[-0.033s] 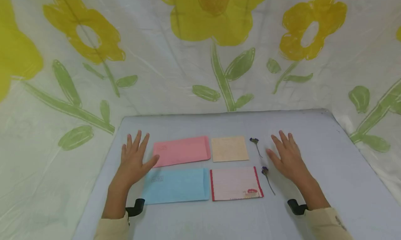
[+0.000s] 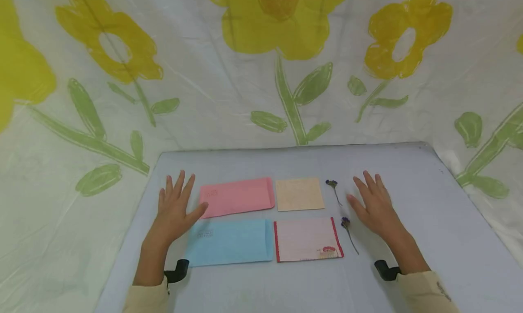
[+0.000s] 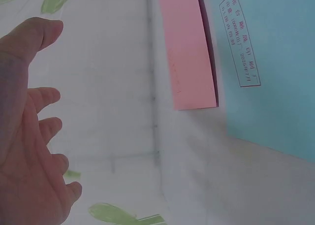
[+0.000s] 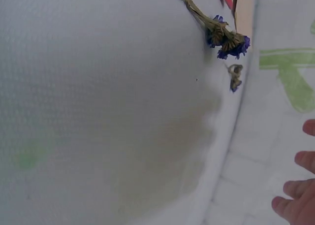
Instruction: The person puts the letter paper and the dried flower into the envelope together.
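Note:
My left hand [image 2: 173, 213] hovers at the left with fingers spread, holding nothing. Its thumb overlaps the left end of a pink envelope [image 2: 237, 196] in the head view. Below that lies a blue envelope [image 2: 229, 242], with small red print visible in the left wrist view. Over at the right, my right hand [image 2: 376, 208] also has its fingers spread and grips nothing. Nearest to it are two dried purple flowers, an upper one [image 2: 332, 184] and a lower one [image 2: 345, 222]. Between flowers and envelopes lie a beige card [image 2: 300, 194] and a pale pink card with red edges [image 2: 308, 240].
Everything lies flat on a pale grey-white table [image 2: 286, 286]. A white cloth [image 2: 204, 100] painted with yellow flowers hangs behind the table and along its sides. Black wrist mounts [image 2: 177, 271] sit by both sleeves.

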Demonstrator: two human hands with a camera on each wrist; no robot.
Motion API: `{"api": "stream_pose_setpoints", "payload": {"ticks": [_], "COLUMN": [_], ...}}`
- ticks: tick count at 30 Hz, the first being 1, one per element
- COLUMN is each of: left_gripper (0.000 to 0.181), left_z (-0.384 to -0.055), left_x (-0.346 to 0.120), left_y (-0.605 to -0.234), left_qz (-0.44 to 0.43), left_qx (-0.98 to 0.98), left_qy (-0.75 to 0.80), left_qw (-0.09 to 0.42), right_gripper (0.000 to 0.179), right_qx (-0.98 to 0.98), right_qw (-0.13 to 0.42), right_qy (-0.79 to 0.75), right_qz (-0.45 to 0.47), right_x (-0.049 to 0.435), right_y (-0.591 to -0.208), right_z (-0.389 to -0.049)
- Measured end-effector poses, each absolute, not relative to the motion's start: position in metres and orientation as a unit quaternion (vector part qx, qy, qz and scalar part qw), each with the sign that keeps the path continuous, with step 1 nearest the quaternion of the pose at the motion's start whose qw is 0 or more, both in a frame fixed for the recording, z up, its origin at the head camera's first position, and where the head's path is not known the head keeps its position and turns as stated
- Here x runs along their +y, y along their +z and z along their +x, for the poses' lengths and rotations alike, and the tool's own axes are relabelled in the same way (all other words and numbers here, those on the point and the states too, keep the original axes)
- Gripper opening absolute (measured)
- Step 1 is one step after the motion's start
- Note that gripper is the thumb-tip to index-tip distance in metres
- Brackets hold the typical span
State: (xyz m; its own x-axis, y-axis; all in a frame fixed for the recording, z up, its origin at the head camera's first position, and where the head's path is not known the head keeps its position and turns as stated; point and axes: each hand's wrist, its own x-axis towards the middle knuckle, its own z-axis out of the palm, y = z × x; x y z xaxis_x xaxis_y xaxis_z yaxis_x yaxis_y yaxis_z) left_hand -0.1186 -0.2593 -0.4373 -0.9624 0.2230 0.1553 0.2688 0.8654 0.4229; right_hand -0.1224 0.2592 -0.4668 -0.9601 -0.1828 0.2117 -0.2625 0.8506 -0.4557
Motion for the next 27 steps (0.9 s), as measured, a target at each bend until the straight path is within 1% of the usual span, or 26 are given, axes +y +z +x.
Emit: {"api": "stream_pose_setpoints", "payload": {"ticks": [7,12,16,19,22,27], "left_gripper": [0.084,0.085,0.089,0.091,0.093,0.097], "left_z": [-0.117,-0.116,-0.122,-0.130,-0.142,-0.162], "left_x": [-0.258,-0.256,-0.252,-0.249,-0.246,-0.236], "left_y": [-0.438,-0.437,-0.435,-0.437,-0.440,-0.446], "left_qz": [-0.132,-0.136,-0.147,-0.158,-0.170,-0.191], "left_qx": [-0.963,-0.962,-0.960,-0.960,-0.959,-0.954], "left_qy": [-0.231,-0.236,-0.237,-0.233,-0.227,-0.219], "left_qw": [0.045,0.032,0.015,-0.004,-0.026,-0.068], "right_gripper": [0.059,0.056,0.053,0.052,0.052,0.057], "right_qx": [-0.953,-0.948,-0.947,-0.949,-0.953,-0.956], "right_qw": [0.079,0.095,0.095,0.076,0.042,-0.005], "right_qy": [0.266,0.274,0.271,0.268,0.263,0.253], "right_qz": [0.117,0.128,0.141,0.146,0.144,0.149], "right_x": [0.252,0.246,0.245,0.245,0.244,0.238], "right_y": [-0.468,-0.469,-0.466,-0.464,-0.463,-0.466], "right_z": [-0.120,-0.119,-0.121,-0.124,-0.130,-0.144]}}
